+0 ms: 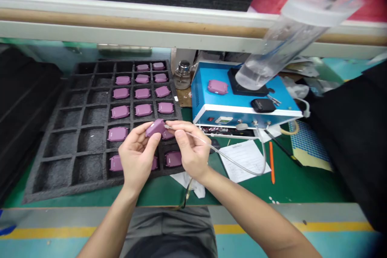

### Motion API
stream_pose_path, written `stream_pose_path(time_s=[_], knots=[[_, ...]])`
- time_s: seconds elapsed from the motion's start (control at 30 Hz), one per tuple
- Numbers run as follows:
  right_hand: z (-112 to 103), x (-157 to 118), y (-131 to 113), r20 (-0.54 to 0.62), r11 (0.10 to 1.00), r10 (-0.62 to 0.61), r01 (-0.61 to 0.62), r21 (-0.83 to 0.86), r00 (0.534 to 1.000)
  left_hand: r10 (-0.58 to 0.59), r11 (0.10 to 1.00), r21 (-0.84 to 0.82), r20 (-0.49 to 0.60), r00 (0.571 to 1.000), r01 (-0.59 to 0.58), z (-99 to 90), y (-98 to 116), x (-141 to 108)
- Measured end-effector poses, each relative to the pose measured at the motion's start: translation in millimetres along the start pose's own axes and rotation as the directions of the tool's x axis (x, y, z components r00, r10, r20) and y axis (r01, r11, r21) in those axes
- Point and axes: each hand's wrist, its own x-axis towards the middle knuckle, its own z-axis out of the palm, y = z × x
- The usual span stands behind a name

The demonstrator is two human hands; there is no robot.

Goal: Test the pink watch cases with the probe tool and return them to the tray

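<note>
Between the thumb and fingers of my left hand (137,153) is a purple watch-like casing (155,128), tilted above the foam tray. My right hand (193,149) pinches the end of a thin clear tube (234,164), whose tip meets or nearly meets the casing's right edge; I cannot tell which. The tube loops back to the front of a blue machine (242,119). Beneath my hands, the dark grey foam tray (57,171) has compartments, and purple casings (117,134) lie in its right-hand columns. My hands partly hide the nearest ones.
On the blue machine stand a clear cylinder (272,56), another purple casing (217,86) and a black casing (263,105). A glass bottle (182,74) is behind the tray. Printed paper (242,157) and an orange stick (272,163) lie right. A shelf edge (151,28) crosses above.
</note>
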Motion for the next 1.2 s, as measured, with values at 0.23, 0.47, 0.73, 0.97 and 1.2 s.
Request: stream_pose_path(time_s=[0.23, 0.47, 0.73, 0.97, 1.2], knots=[[0.1, 0.7, 0.2, 0.006, 1.0, 0.009, -0.009, 0.009, 1.0, 0.007, 1.0, 0.023, -0.007, 1.0, -0.007, -0.7, -0.9, 0.7], [-0.2, 0.6, 1.2, 0.011, 1.0, 0.005, -0.005, 0.003, 1.0, 0.004, 1.0, 0.027, -0.01, 1.0, -0.004, -0.6, -1.1, 0.8], [0.1, 0.0, 1.6, 0.009, 1.0, 0.005, -0.005, 0.015, 1.0, -0.018, 1.0, 0.017, -0.006, 1.0, 0.018, -0.7, -0.5, 0.9], [-0.1, 0.0, 1.7, 0.01, 1.0, 0.004, -0.004, 0.02, 1.0, -0.022, 1.0, 0.013, -0.003, 1.0, 0.022, -0.9, -0.2, 1.1], [0.6, -0.2, 0.0, 0.012, 0.996, 0.03, -0.03, 0.081, 0.999, -0.018, 1.0, 0.004, 0.001, 1.0, 0.018, -0.7, -0.8, 1.6]])
